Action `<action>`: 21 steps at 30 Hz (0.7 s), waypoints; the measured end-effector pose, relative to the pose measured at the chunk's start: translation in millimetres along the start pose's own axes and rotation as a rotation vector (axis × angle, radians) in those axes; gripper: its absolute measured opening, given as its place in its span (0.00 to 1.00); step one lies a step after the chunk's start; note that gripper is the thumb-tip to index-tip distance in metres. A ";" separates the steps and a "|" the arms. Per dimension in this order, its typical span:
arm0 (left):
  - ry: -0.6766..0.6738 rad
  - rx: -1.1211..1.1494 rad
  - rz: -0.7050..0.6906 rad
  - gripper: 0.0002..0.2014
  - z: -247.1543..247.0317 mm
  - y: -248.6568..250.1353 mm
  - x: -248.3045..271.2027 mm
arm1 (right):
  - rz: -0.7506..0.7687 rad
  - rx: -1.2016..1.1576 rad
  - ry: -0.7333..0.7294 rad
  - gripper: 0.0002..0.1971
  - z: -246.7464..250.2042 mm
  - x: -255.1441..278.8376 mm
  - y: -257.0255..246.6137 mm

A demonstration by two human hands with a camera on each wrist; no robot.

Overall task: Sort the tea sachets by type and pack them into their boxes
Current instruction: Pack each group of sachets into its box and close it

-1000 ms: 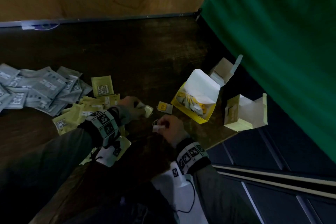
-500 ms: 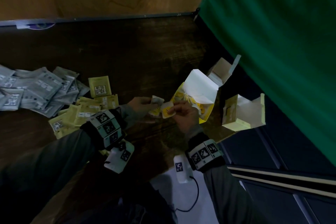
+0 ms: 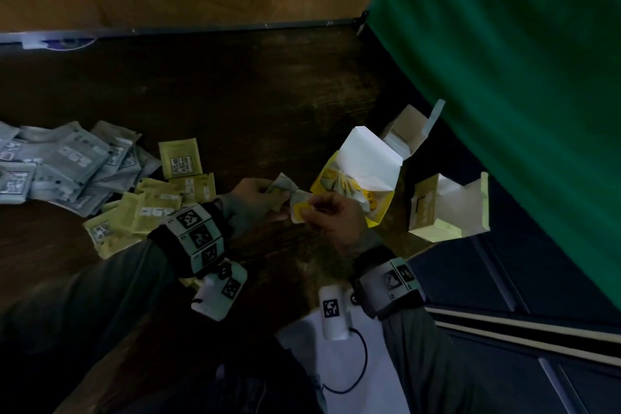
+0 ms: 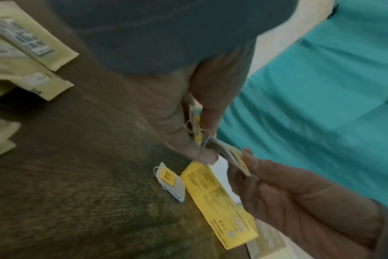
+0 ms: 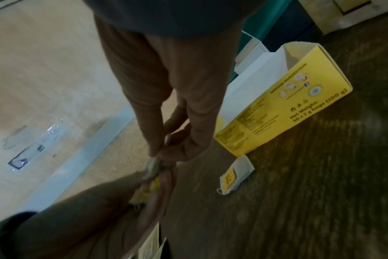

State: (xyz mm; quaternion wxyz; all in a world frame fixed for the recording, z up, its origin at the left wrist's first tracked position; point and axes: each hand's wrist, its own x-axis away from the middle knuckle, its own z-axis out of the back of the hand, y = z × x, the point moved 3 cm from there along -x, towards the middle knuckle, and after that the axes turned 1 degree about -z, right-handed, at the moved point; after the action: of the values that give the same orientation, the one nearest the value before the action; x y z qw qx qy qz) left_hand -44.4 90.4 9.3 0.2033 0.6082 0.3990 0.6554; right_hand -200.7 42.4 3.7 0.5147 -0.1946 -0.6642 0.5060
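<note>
My left hand (image 3: pixel 279 191) pinches a small bunch of yellow-tagged tea bags (image 4: pixel 197 129) with their strings. My right hand (image 3: pixel 307 212) pinches one tea bag (image 3: pixel 297 208) that touches that bunch; the two hands meet just above the table. Right behind them the open yellow box (image 3: pixel 373 208) stands with tea bags inside. One loose tea bag (image 5: pixel 235 175) lies on the table by the box's corner (image 4: pixel 219 201). At the left lie a pile of grey sachets (image 3: pixel 67 165) and a pile of olive sachets (image 3: pixel 158 202).
An open pale-yellow box (image 3: pixel 433 212) stands at the table's right edge, and an open grey box (image 3: pixel 403 131) stands behind the yellow one. A green cloth (image 3: pixel 504 77) hangs on the right. The dark wooden table (image 3: pixel 235 94) ends at a wall strip at the back.
Both hands have risen from the table and moved right to the yellow box. They have come together, each holding tea bags.
</note>
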 end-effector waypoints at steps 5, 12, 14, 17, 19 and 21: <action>0.028 0.126 0.139 0.12 8.2 -7.5 -11.1 | 0.120 0.328 -0.160 0.09 5.8 -1.0 -11.7; -0.220 -0.079 0.280 0.08 1.8 -24.0 -8.6 | 0.259 0.639 -0.276 0.12 -17.7 -12.1 -21.0; -0.257 0.022 0.337 0.10 1.2 -30.6 -4.5 | 0.253 0.664 -0.198 0.15 -18.4 -20.7 -18.7; -0.278 0.057 0.298 0.07 6.9 -37.8 -1.9 | 0.194 0.584 -0.210 0.13 -26.2 -29.1 -17.6; -0.272 0.022 0.231 0.03 12.9 -40.0 -1.5 | 0.164 0.533 -0.181 0.10 -29.8 -34.7 -16.9; -0.228 0.012 0.188 0.02 21.2 -41.3 -3.7 | 0.165 0.598 -0.068 0.09 -29.8 -44.4 -15.1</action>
State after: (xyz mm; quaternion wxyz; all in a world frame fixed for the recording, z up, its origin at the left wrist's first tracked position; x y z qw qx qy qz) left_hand -32.4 118.3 -26.0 0.1818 0.7146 0.3184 0.5958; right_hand -153.0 15.6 -6.0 0.4837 -0.0705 -0.4847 0.7253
